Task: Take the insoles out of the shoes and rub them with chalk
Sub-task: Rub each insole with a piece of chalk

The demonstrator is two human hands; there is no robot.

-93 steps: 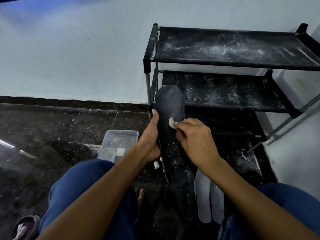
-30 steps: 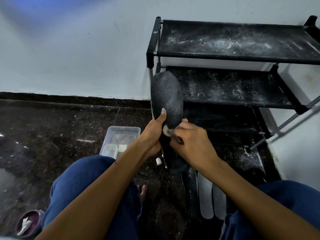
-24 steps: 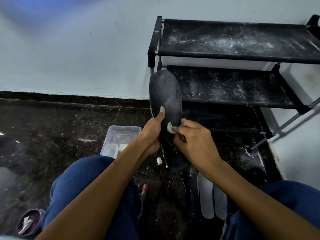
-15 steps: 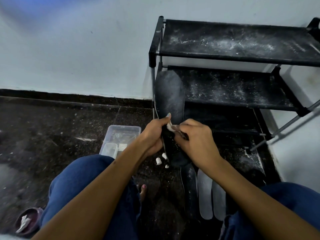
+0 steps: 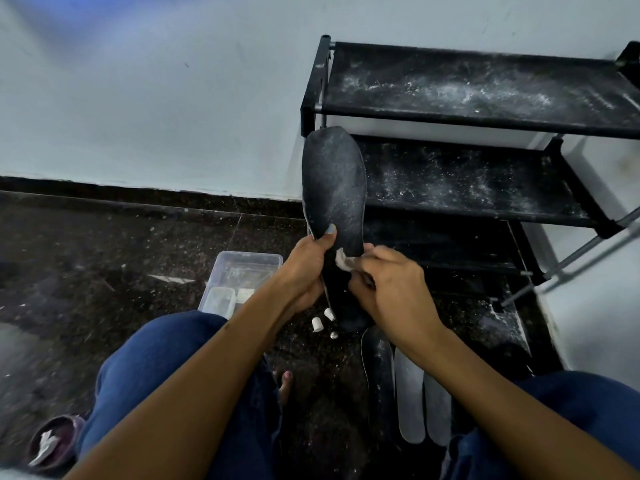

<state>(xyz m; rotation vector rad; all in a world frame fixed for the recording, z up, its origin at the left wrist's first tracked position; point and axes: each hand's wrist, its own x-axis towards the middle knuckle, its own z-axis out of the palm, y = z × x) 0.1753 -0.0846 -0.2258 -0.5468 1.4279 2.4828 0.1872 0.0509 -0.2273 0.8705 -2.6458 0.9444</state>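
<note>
A dark insole (image 5: 334,188), dusted with white streaks, stands upright in front of me with its toe end up. My left hand (image 5: 308,268) grips its left edge, thumb laid across the face. My right hand (image 5: 388,289) pinches a white piece of chalk (image 5: 343,259) and presses it against the insole's middle. Several more insoles lie flat on the floor between my knees: a dark one (image 5: 379,372) and two pale ones (image 5: 410,400). Small chalk stubs (image 5: 322,320) lie on the floor under the held insole.
A black shoe rack (image 5: 485,109), its shelves dusted with chalk, stands against the white wall at right. A clear plastic box (image 5: 239,282) sits on the dark floor left of my hands. A small purple bowl (image 5: 55,441) sits at bottom left. My blue-trousered knees frame the view.
My right hand has kept rubbing the chalk back and forth across the insole's middle. The insole shifted slightly in my left hand's grip, and the thumb moved along its face.
</note>
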